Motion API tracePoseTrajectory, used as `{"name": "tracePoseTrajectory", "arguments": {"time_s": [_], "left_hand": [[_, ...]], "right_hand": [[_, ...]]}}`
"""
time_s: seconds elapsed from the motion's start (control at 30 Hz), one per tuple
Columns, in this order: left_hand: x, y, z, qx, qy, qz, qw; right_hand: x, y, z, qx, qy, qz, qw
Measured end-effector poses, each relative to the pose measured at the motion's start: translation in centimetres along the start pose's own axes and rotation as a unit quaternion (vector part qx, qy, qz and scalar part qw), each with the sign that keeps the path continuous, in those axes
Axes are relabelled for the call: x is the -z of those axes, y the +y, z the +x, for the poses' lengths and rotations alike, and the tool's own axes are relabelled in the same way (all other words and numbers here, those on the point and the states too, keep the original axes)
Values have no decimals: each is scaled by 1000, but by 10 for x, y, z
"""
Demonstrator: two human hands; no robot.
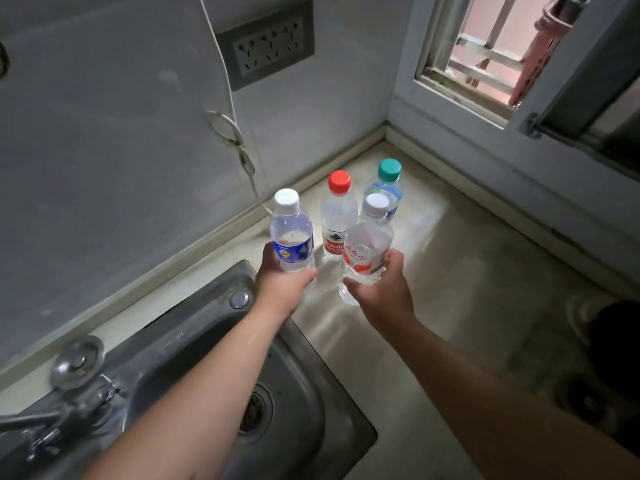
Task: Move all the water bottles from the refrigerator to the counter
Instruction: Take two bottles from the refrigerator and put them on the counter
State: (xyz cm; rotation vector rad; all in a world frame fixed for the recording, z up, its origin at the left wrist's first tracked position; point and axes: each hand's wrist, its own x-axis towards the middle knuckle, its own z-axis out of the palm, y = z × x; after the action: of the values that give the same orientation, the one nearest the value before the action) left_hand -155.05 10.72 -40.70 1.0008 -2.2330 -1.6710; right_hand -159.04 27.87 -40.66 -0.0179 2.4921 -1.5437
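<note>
The left hand [282,284] is gripping a white-capped bottle with a blue label [292,233], fingers curling round its lower body, just past the sink's [194,341] far rim. The right hand [381,289] is gripping a white-capped bottle with a red label [369,247] in the same way, holding it over the table [467,306]. Whether either bottle's base is touching the table cannot be told. Behind them, toward the table's far corner, a red-capped bottle [337,216] and a green-capped bottle [388,183] are standing upright, side by side.
</note>
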Motion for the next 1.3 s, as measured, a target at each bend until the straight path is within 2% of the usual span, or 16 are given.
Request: {"name": "tracePoseTrajectory", "arguments": {"time_s": [0.33,0.63,0.87,0.97,1.17,1.3], "left_hand": [[-11,-12,14,9,-10,-1,1000],[-10,-13,10,18,-26,7,999],[9,-9,-7,36,-80,34,996],[25,0,-20,39,-80,37,995],[61,20,-49,2,-89,47,995],[97,42,-78,-51,-106,64,991]], "right_hand": [[-9,5,16,5,2,6,1000],[-12,12,9,41,-6,-35,999],[-2,8,2,21,-59,-24,998],[7,6,-10,0,-47,-40,998],[23,-8,-46,-23,-30,-90,995],[27,-44,-80,25,-22,-84,996]]}}
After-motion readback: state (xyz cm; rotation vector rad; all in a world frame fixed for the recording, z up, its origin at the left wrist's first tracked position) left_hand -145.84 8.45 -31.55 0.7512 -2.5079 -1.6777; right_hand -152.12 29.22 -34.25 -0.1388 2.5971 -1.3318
